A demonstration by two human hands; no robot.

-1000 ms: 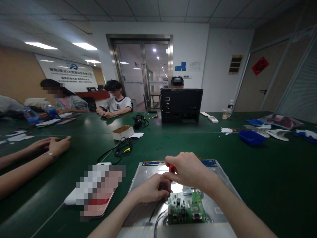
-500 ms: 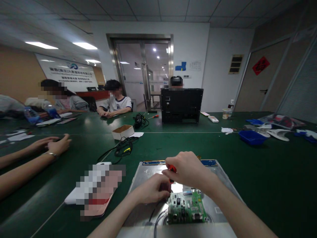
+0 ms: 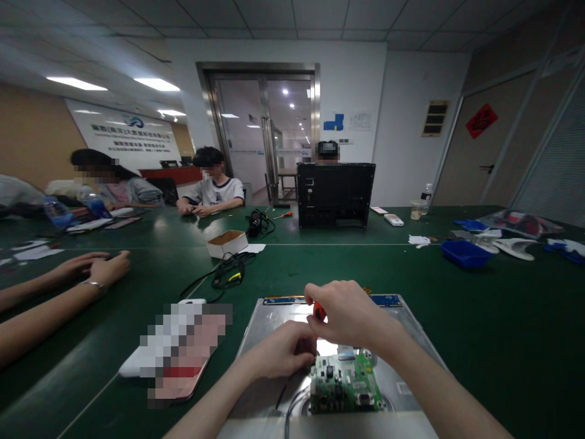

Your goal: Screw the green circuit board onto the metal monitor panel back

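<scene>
A green circuit board (image 3: 345,381) lies on a flat silver metal panel (image 3: 406,353) in front of me. My right hand (image 3: 342,311) is closed around the red-orange handle of a screwdriver (image 3: 319,313), held above the board's upper left corner; its shaft and tip are hidden. My left hand (image 3: 290,347) is at that same corner, fingers curled and pinched together, and what they hold, if anything, is hidden. Dark cables (image 3: 292,405) run from the board's left side over the panel. A blue strip board (image 3: 386,300) lines the panel's far edge.
Left of the panel lie a white object (image 3: 169,341) and a pink phone-like object (image 3: 192,366), partly blurred. Beyond are black cables (image 3: 223,274), an open cardboard box (image 3: 227,244), a black monitor housing (image 3: 336,195) and a blue tray (image 3: 466,253). A co-worker's hands (image 3: 105,268) are at left.
My right hand has shifted slightly and its fingers have turned on the screwdriver handle. My left hand has barely moved. The board and panel stay in place.
</scene>
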